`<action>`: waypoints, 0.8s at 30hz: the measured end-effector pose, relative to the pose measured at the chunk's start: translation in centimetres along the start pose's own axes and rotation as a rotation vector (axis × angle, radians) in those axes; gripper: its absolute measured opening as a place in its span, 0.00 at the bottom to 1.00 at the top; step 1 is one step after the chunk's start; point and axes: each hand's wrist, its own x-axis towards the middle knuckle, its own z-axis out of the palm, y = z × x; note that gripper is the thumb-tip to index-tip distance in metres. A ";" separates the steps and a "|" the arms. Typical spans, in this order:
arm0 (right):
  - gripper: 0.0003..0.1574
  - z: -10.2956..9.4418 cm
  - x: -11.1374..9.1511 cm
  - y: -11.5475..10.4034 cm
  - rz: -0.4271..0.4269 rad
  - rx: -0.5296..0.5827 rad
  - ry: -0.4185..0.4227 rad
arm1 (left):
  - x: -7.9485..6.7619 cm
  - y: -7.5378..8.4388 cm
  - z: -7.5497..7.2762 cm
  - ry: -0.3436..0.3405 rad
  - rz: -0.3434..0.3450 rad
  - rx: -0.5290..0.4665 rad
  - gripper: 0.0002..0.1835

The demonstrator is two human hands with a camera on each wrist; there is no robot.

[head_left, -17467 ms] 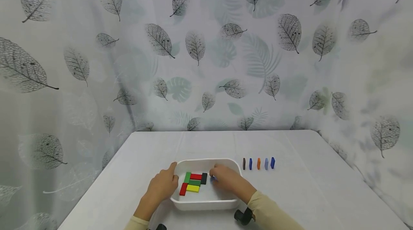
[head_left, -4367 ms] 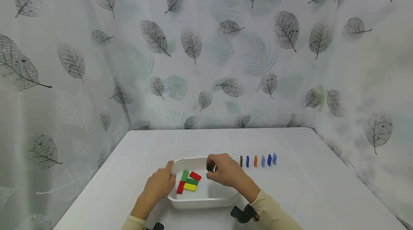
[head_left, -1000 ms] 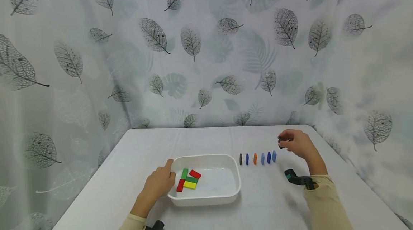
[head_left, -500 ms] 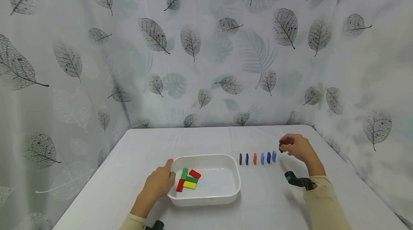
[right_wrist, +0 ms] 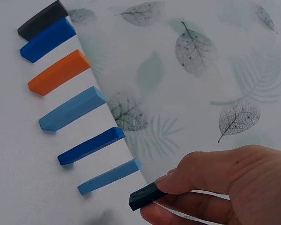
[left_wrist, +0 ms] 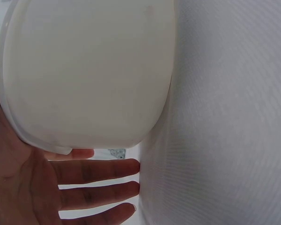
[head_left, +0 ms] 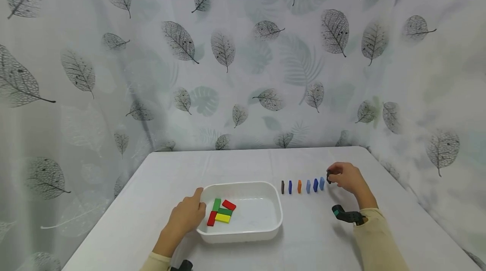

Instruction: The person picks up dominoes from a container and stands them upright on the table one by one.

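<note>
In the head view my left hand (head_left: 186, 212) rests at the left end of a white tray (head_left: 243, 235). The left wrist view shows its fingers (left_wrist: 96, 171) straight, with the tray rim against the hand near the base of the thumb. Inside the tray lie two red dominoes, two green ones and a yellow domino (head_left: 222, 218). My right hand (head_left: 347, 178) pinches a black domino (right_wrist: 147, 196) between thumb and fingers, at the right end of a row of standing dominoes. Nearest to it stands a light blue domino (right_wrist: 109, 177), with a gap between them.
Leftward along the row stand a dark blue domino (right_wrist: 91, 146), a light blue one, an orange domino (right_wrist: 59, 71), another blue one and a dark domino (right_wrist: 42, 19). All are on the white table (head_left: 182, 169). A leaf-patterned curtain (head_left: 243, 72) hangs behind.
Earlier my right hand took the black domino from the tray and carried it right, past the row. Over the last second it has come down beside the row's end. My left hand has stayed put.
</note>
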 end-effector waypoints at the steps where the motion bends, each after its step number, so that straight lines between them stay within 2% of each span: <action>1: 0.19 0.1 0.0 0.1 0.010 0.000 -0.003 | 0.0 0.0 0.0 -0.001 0.001 -0.002 0.29; 5: 0.19 0.4 0.1 0.4 0.048 0.007 -0.021 | 0.1 -0.1 0.0 0.002 0.003 -0.003 0.29; 13: 0.20 1.0 0.1 0.8 0.067 0.017 -0.032 | 0.2 -0.2 0.3 0.002 -0.009 0.010 0.29; 24: 0.19 1.3 0.4 1.7 0.099 0.023 -0.043 | 0.0 -0.2 0.1 0.006 0.010 0.004 0.28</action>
